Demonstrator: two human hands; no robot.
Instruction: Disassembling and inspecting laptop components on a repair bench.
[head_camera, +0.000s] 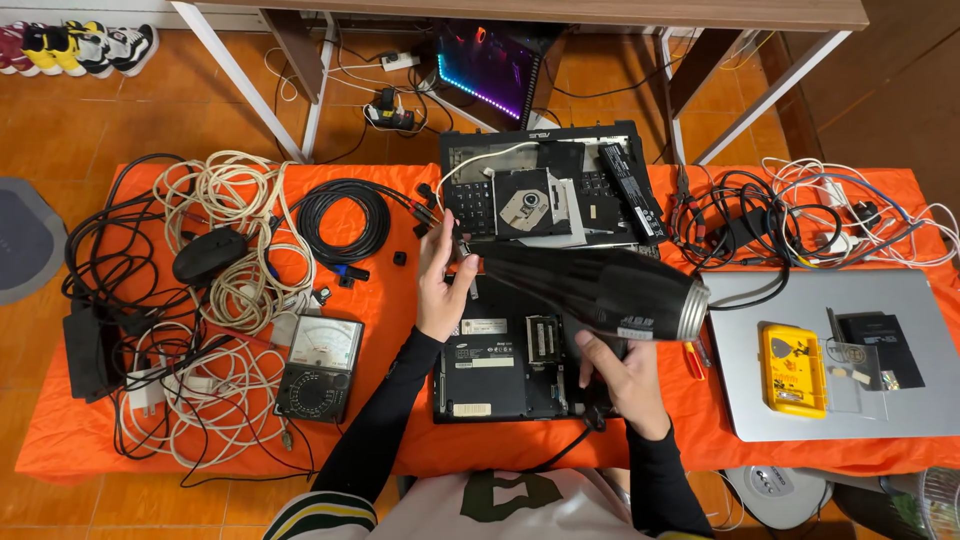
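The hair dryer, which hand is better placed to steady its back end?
Likely left. The left hand already touches the rear of the hair dryer, while the right hand grips its handle below.

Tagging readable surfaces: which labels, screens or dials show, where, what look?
White rectangular labels on the black laptop underside, centre.
Analog meter: pale dial face, black body, left.
Yellow case on the silver laptop, right.
Dark panel with glowing coloured edge, under the desk.

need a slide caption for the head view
Right hand grips hair dryer, left hand at its rear, over opened laptop.
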